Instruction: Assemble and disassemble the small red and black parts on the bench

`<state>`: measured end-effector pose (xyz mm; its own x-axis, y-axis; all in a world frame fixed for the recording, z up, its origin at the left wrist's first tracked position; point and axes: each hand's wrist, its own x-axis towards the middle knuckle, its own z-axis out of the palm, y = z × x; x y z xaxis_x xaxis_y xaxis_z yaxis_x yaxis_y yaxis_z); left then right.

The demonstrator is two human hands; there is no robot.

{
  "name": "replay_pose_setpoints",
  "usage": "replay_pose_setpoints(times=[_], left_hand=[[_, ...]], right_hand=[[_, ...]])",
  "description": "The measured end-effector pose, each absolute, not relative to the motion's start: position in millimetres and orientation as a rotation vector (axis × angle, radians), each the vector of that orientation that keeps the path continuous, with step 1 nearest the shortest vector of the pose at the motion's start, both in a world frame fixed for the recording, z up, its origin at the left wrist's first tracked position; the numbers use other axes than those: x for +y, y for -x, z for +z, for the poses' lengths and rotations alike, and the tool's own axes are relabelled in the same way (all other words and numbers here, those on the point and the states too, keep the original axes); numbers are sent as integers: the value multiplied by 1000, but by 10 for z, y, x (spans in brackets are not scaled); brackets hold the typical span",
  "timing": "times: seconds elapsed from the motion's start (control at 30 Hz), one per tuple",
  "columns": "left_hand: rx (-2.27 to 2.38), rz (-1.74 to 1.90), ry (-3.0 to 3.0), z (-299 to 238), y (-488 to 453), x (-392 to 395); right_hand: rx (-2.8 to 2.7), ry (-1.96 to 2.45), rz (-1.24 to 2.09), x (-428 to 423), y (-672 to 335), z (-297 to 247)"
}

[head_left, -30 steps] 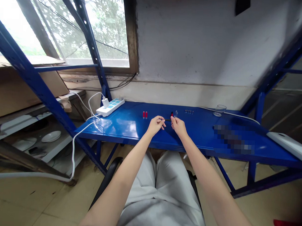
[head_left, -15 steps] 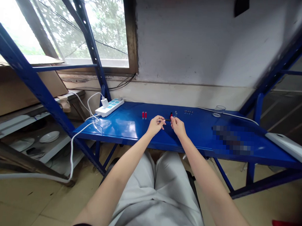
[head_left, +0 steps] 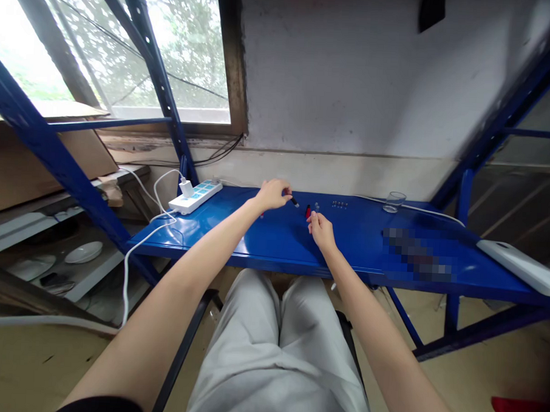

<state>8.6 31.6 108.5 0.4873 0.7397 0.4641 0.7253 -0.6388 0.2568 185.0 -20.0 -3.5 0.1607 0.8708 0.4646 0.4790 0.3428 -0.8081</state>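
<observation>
I sit at a blue metal table [head_left: 255,235]. My left hand [head_left: 272,194] is stretched forward over the table's far part, fingers closed on a thin black stick-like tool [head_left: 294,201] whose tip points right. My right hand [head_left: 320,228] rests on the table nearer me, fingers pinched on a small red piece [head_left: 308,212]. A tiny clear part [head_left: 317,205] lies just beyond it. The small red pieces seen earlier at the left are hidden behind my left arm.
A white power strip [head_left: 196,196] with a plugged charger and white cable lies at the table's left back. A row of several tiny metal parts [head_left: 339,204] and a glass cup [head_left: 394,201] stand at the back right. A white flat object [head_left: 518,266] lies far right. Blue rack posts flank the table.
My left hand has pulled away from my right hand and moved forward and left with the black tool. My right hand stayed near the red piece. The camera shifted slightly.
</observation>
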Motion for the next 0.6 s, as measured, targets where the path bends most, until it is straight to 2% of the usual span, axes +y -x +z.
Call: replay_pose_setpoints(times=[0.2, 0.6], left_hand=[[1630, 236, -2868, 1146, 69, 474], [1748, 215, -2868, 856, 212, 552]], right_hand=[[-1528, 1327, 408, -184, -1856, -38], [-1549, 1321, 410, -161, -1856, -52]])
